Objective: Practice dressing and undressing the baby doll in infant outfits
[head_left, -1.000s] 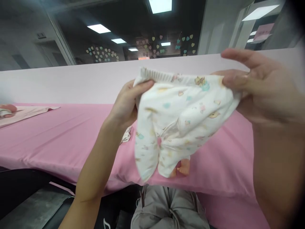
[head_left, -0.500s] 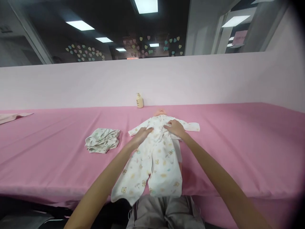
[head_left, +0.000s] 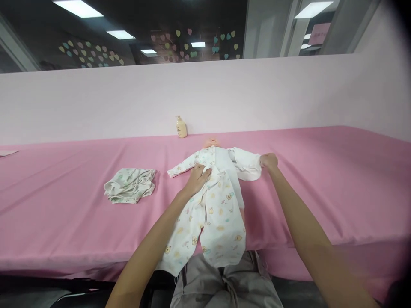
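Observation:
A white baby romper [head_left: 221, 209] printed with small bears lies over a doll on its back, with the doll's head [head_left: 212, 142] at the far end. My left hand [head_left: 196, 179] grips the romper's front at the chest, thumb pointing right. My right hand [head_left: 269, 161] is closed on the cloth at the right side, holding that front panel and sleeve [head_left: 248, 164] pulled outward with the plain side showing. Between them a plain white layer [head_left: 226, 160] is exposed on the doll's chest. The left sleeve [head_left: 183, 169] lies stretched out flat. The romper's legs hang over the near edge.
A folded, pale printed cloth [head_left: 130, 185] lies left of the doll. A cream pump bottle [head_left: 181, 127] stands against the white wall [head_left: 128, 102]. Pink cloth [head_left: 64, 214] covers the table. My grey-trousered lap [head_left: 221, 282] is at the near edge.
My right hand has moved from the chest out to the right, drawing the romper's front panel open and uncovering the white layer. My left hand stays at the chest. The view has shifted slightly.

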A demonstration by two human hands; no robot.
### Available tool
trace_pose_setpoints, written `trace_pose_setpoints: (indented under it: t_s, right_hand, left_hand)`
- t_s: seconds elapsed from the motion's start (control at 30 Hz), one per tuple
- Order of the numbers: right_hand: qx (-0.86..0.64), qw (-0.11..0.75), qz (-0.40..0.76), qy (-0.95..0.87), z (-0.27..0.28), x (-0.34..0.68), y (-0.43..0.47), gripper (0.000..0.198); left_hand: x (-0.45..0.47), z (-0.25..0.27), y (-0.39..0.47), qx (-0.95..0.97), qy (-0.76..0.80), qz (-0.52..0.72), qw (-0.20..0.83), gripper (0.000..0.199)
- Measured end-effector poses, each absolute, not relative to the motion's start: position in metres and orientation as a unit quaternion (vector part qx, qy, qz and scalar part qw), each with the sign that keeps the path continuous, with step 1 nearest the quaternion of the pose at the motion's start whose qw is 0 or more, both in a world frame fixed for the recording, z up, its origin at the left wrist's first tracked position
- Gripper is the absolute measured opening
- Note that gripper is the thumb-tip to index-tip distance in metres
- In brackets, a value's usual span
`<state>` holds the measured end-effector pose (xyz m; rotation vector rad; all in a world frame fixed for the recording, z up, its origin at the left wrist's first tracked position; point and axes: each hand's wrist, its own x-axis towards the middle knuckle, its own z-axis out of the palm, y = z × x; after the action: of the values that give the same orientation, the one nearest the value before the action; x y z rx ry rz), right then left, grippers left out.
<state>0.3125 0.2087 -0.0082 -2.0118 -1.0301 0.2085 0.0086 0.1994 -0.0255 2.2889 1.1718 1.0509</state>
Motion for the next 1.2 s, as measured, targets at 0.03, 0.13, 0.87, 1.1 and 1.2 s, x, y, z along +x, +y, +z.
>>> trace_pose_setpoints:
  t_s: [0.03,0.13,0.87,1.1,1.2]
  right_hand:
    - [-0.809,0.429,0.062,-0.397,-0.007,0.313,0.206,0.027]
    - [-0.782,0.441,0.022,-0.44,0.004,0.282,0.209,0.031]
    - [-0.347,0.379,0.426,-0.745,0.076,0.177,0.126,0.037]
    - [-0.388,0.44,0.06,-0.808,0.07,0.196,0.089,0.012]
    - [-0.389,0.456,0.013,-0.801,0.076,0.196,0.096,0.015]
  left_hand:
    - [0.009,-0.026,0.2,0.801,0.412,0.387,0.196,0.035]
    - [0.01,-0.024,0.198,0.777,0.387,0.425,0.256,0.032]
    - [-0.037,0.074,0.125,0.658,0.336,0.472,0.48,0.024]
    - [-0.024,0.105,0.115,0.753,0.353,0.463,0.308,0.01]
    - [-0.023,0.101,0.125,0.814,0.371,0.431,0.121,0.012]
